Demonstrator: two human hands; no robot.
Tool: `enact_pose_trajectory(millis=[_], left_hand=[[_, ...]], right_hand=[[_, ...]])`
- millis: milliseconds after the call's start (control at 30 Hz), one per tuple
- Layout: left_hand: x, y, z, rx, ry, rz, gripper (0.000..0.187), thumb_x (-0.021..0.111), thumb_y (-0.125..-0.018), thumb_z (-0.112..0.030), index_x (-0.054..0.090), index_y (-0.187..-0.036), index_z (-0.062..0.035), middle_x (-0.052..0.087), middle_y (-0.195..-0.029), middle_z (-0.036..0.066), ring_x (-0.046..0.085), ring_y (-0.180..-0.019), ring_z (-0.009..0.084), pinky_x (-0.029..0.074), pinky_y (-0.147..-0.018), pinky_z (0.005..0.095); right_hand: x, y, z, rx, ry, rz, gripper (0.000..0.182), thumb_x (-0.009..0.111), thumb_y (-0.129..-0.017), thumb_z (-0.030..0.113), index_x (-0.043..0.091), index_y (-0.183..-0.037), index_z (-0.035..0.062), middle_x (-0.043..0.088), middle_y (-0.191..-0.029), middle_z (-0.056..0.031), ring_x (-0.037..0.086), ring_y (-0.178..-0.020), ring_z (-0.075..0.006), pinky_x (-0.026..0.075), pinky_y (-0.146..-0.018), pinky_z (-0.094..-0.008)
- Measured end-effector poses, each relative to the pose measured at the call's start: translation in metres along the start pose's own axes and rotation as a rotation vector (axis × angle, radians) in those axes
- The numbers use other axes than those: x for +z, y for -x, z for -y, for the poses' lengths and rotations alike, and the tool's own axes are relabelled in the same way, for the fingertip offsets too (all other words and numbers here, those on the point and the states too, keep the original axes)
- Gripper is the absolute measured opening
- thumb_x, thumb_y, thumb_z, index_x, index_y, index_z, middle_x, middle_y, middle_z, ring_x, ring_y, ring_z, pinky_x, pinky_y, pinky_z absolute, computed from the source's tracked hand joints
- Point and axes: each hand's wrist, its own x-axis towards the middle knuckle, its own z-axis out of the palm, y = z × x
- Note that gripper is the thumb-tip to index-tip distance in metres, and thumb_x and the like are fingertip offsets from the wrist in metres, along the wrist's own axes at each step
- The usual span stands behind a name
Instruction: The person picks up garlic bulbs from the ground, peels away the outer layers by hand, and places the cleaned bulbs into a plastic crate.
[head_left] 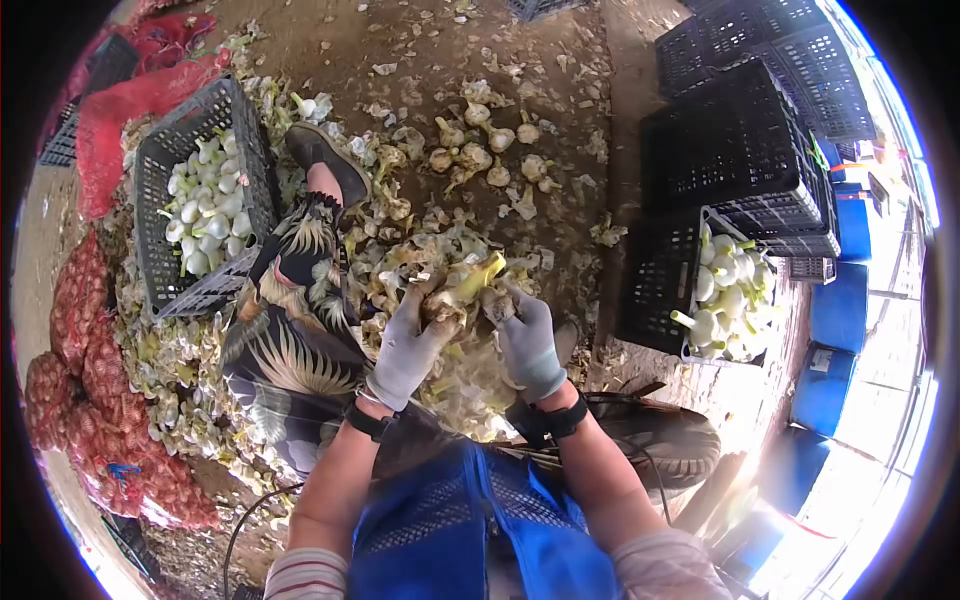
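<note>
Both my hands wear light grey gloves with dirty fingertips and meet over a heap of peelings between my knees. My left hand is closed around a garlic bulb with brown, ragged outer skin. A yellow-green stem slants up from it toward the right. Close beside the stem, my right hand is pinched closed; what lies between its fingertips cannot be made out. Loose garlic skins lie beneath both hands, partly blurred.
Unpeeled garlic bulbs lie on the ground ahead. A black crate of cleaned white bulbs stands left, another crate of white bulbs right. Stacked black crates, blue barrels and red mesh sacks flank me.
</note>
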Motion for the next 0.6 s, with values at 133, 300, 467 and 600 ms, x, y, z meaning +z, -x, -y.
enact_pose_trajectory(millis=[133,300,467,600], left_hand=[[0.006,0.004,-0.006,0.377,-0.49,-0.019,0.057,0.062,-0.086,-0.006,0.045,-0.14,0.0031,0.06,-0.117,0.008,0.059,-0.102,0.0136,0.048,-0.09,0.0268],[0.007,0.016,-0.017,0.08,0.092,0.0,0.053,0.056,-0.087,-0.008,0.046,-0.139,0.0014,0.062,-0.114,0.008,0.061,-0.097,0.0143,0.05,-0.086,0.0272],[0.0,0.014,-0.013,-0.118,0.537,0.053,0.049,0.053,-0.088,-0.015,0.051,-0.135,0.0005,0.064,-0.111,0.009,0.061,-0.099,0.0157,0.051,-0.088,0.0285],[-0.001,0.016,-0.014,0.062,0.079,0.022,0.048,0.053,-0.09,-0.024,0.054,-0.132,0.0001,0.063,-0.11,0.009,0.059,-0.103,0.0183,0.046,-0.095,0.0302]], right_hand=[[0.006,0.006,0.017,-0.083,-0.1,0.019,0.024,0.061,-0.095,0.011,0.064,-0.112,-0.0057,0.067,-0.082,-0.0115,0.058,-0.079,-0.0096,0.048,-0.075,-0.0276],[0.002,0.018,0.023,-0.286,0.069,-0.059,0.028,0.063,-0.098,0.019,0.066,-0.105,-0.0073,0.069,-0.086,-0.0008,0.057,-0.081,-0.0066,0.049,-0.071,-0.0261],[-0.007,0.021,0.024,0.03,-0.164,0.123,0.026,0.066,-0.095,0.017,0.066,-0.108,-0.0055,0.071,-0.093,-0.0069,0.06,-0.086,-0.0071,0.049,-0.079,-0.0258],[-0.007,0.017,0.035,-0.07,-0.315,0.174,0.021,0.063,-0.096,0.012,0.067,-0.107,-0.005,0.07,-0.092,-0.0019,0.061,-0.085,-0.0077,0.05,-0.077,-0.0249]])
